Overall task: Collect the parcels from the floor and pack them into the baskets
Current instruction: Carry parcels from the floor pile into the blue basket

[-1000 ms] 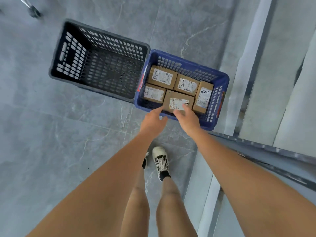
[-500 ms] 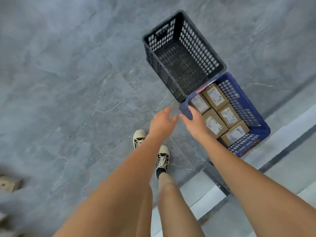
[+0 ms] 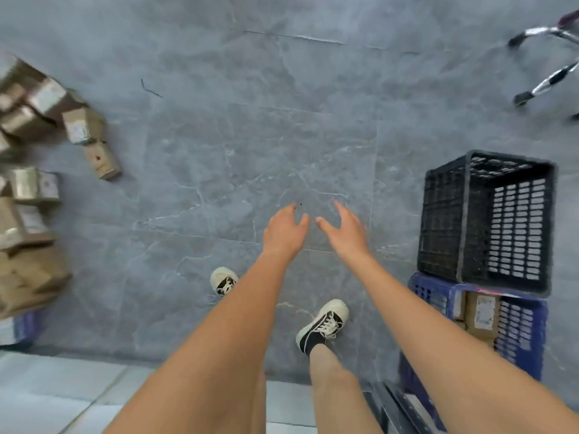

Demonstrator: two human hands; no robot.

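Head view: both arms are stretched forward and down over a grey marbled floor (image 3: 250, 136). The left hand (image 3: 285, 230) is held with fingers loosely spread and slightly bent, nothing in it. The right hand (image 3: 344, 230) is likewise held with fingers relaxed and apart, nothing gripped; the two thumbs are near each other but not touching. Below the hands, two shoes (image 3: 324, 322) with pale toes and dark sides are seen on the floor, one ahead of the other. At the right, a black basket (image 3: 463, 214) is seen; no parcels can be seen inside it. Just beside it, nearer the person, a blue basket (image 3: 520, 339) is placed, its rim touching or nearly touching the black one; brown boxes (image 3: 482, 314) with white labels are packed inside, partly hidden by the right forearm. At the far left edge, a heap of parcels (image 3: 34, 183) is piled on the floor, blurred, well apart from both hands and both baskets; one small box (image 3: 101, 159) lies at the heap's near edge. A bit of blue (image 3: 25, 327) is glimpsed under the heap's lower end; what it is cannot be told. At the top right, chrome legs (image 3: 548, 79) with dark feet are seen.
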